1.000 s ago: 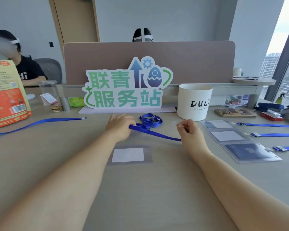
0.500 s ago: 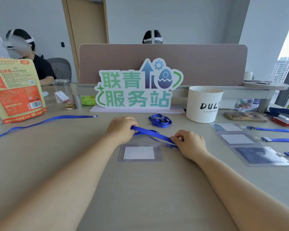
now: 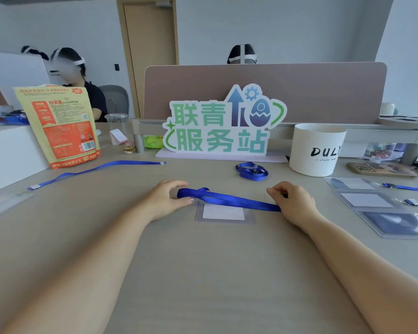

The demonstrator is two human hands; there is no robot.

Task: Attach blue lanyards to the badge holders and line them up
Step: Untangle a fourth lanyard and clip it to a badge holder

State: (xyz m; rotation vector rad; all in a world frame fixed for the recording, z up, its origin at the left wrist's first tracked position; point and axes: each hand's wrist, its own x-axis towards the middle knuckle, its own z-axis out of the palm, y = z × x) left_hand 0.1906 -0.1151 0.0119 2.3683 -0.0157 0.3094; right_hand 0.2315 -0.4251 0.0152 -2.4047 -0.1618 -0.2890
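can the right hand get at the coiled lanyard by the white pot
Probably yes: the coiled lanyard lies on bare table just beyond the right hand, with nothing between them. But that hand is pinching the end of the stretched lanyard, so it would have to let go first.

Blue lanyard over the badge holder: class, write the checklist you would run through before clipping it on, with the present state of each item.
1. Grip on both ends: ok; left hand and right hand each pinch the blue lanyard.
2. Clip ready: cannot tell; no clip shows at either hand.
3. Badge holder flat on the table, between the hands: ok.
4. Holder's slot in view: not ok; the lanyard crosses its top edge.
5. Strap untwisted: not ok; a loop bunches by the left hand.
6. Row to join: ok; three holders lie at the right.
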